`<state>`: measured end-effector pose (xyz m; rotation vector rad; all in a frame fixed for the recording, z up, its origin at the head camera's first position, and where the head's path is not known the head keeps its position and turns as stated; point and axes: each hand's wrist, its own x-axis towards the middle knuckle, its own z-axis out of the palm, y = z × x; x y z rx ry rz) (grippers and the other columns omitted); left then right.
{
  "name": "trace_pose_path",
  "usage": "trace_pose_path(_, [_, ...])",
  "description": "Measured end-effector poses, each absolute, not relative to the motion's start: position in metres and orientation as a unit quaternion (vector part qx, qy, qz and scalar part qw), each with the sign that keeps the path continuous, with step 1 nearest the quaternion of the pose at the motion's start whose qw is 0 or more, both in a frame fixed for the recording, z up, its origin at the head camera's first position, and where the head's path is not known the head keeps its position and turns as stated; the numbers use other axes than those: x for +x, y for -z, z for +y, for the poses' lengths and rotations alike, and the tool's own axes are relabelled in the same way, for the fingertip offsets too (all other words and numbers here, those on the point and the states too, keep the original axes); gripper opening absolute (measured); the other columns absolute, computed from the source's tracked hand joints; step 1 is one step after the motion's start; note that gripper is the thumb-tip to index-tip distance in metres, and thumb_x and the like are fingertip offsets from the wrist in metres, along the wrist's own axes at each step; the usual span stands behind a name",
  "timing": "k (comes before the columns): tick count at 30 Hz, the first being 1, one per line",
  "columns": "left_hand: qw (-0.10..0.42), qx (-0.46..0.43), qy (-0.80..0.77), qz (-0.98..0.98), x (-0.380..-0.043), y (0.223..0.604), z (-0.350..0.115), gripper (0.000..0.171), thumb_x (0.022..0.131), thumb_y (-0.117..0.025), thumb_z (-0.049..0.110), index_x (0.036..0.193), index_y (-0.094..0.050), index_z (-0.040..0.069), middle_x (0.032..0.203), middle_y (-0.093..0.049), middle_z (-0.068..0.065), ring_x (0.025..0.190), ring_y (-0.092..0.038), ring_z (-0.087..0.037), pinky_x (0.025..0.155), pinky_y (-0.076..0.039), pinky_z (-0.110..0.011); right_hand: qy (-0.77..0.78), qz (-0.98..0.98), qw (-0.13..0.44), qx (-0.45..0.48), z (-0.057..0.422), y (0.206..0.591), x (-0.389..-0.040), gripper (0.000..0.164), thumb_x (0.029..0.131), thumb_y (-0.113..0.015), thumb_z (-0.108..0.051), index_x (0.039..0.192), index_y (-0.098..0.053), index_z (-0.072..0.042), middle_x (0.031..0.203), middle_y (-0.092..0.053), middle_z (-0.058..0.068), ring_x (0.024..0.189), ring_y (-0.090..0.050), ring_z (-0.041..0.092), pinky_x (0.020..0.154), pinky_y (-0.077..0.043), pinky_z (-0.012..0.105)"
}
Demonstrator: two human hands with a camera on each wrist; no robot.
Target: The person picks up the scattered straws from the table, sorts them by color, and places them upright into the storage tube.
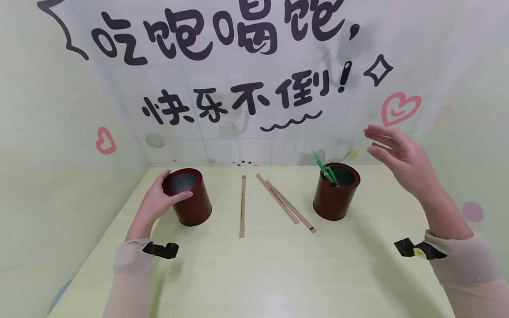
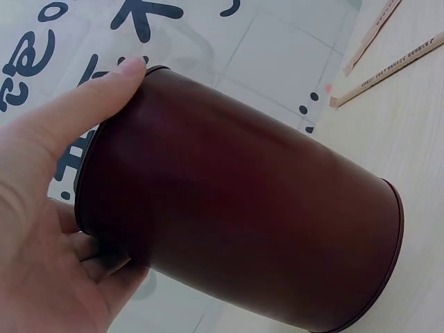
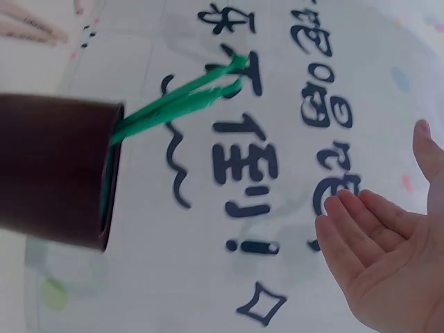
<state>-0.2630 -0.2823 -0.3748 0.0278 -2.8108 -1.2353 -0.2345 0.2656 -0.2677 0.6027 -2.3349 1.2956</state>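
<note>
My left hand (image 1: pixel 159 197) grips the upper part of a dark red cylindrical canister (image 1: pixel 195 205) on the left, thumb across its rim. In the left wrist view, the thumb lies on the near side of that canister (image 2: pixel 243 201) and the other fingers are partly hidden behind it. A second dark red canister (image 1: pixel 334 201) stands on the right, with slim green sticks (image 1: pixel 327 171) leaning out of it; their kind is unclear. My right hand (image 1: pixel 409 161) is raised in the air to the right of it, fingers extended, holding nothing.
Between the canisters lie several slim brown paper-wrapped sticks with printing: one on its own (image 1: pixel 242 206) and an overlapping pair (image 1: pixel 278 198). The pale table (image 1: pixel 258 274) ends at a back wall (image 1: pixel 230 145) with black lettering. Side walls stand left and right.
</note>
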Motion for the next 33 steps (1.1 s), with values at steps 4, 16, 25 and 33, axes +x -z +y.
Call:
trace_pose_path(4, [0.030,0.001,0.401,-0.915,-0.263,0.374,-0.281,0.108,0.085,-0.075,0.048,0.160,-0.010,0.007,0.161,-0.026,-0.025,0.140,-0.036,-0.045,0.111,-0.038,-0.061,-0.499,-0.802,0.216,0.248,0.249,0.262,-0.224,0.037,0.097,-0.059,0.000,0.134,-0.059,-0.001,0.121,-0.068,-0.018,0.113,-0.063,-0.007,0.090,-0.048,0.005])
trace_pose_path(16, [0.016,-0.057,0.442,-0.895,-0.266,0.378,-0.274,0.092,0.086,-0.078,0.029,0.157,-0.023,0.006,0.150,-0.041,-0.022,0.129,-0.048,-0.036,0.099,-0.046,-0.036,-0.565,-0.774,0.088,0.271,0.219,0.275,-0.210,0.025,0.097,-0.060,0.000,0.119,-0.069,-0.001,0.106,-0.076,-0.008,0.100,-0.071,0.003,0.076,-0.057,0.015])
trace_pose_path(25, [-0.003,-0.092,0.470,-0.878,-0.268,0.382,-0.266,0.087,0.087,-0.077,0.023,0.156,-0.025,0.008,0.152,-0.040,-0.018,0.129,-0.049,-0.036,0.094,-0.045,-0.022,-0.521,-0.819,-0.015,0.239,0.208,0.305,-0.219,0.026,0.096,-0.067,-0.015,0.117,-0.068,-0.001,0.107,-0.076,-0.008,0.100,-0.072,0.003,0.091,-0.052,0.013])
trace_pose_path(33, [-0.010,-0.110,0.477,-0.872,-0.269,0.383,-0.264,0.086,0.087,-0.077,0.021,0.156,-0.026,0.009,0.154,-0.037,-0.018,0.130,-0.049,-0.037,0.102,-0.046,-0.039,-0.515,-0.816,-0.124,0.230,0.211,0.342,-0.231,0.032,0.095,-0.068,-0.018,0.120,-0.067,0.002,0.112,-0.075,0.009,0.099,-0.072,0.006,0.086,-0.057,0.021])
